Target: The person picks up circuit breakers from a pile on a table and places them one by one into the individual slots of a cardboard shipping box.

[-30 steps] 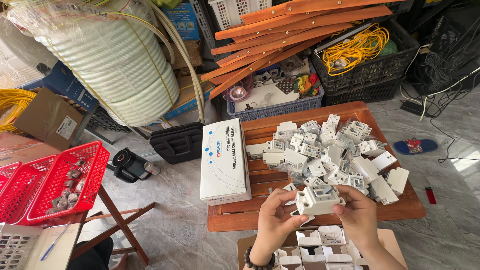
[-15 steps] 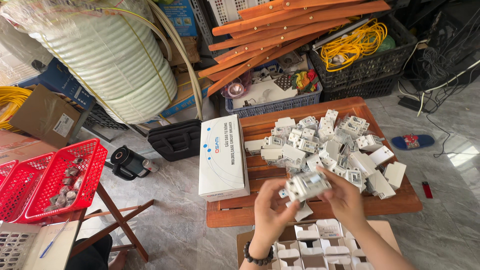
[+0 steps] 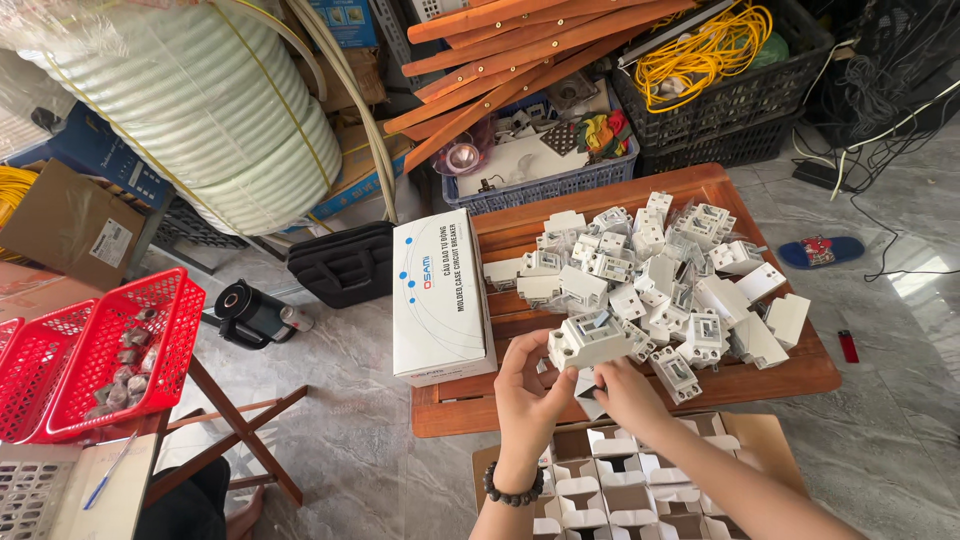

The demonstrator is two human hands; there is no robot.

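My left hand (image 3: 530, 390) and my right hand (image 3: 625, 392) together hold one white plastic switch unit (image 3: 590, 341) just above the near edge of a low wooden tray table (image 3: 500, 400). A small white folded piece sits under the unit between my fingers. Behind it lies a pile of several similar white units (image 3: 660, 270) spread over the tray. Below my wrists is a brown carton (image 3: 620, 490) packed with white cardboard cells. A dark bead bracelet is on my left wrist.
A tall white box (image 3: 440, 295) stands on the tray's left end. A red basket (image 3: 95, 350) with small parts sits at left, a black bag (image 3: 345, 262) and a big white hose coil (image 3: 200, 110) behind. Crates with yellow cable (image 3: 700, 45) and orange wooden slats (image 3: 520, 50) are at the back.
Both hands have drawn the white unit slightly toward me and lower, closer over the carton. The view has shifted a little nearer to the tray.
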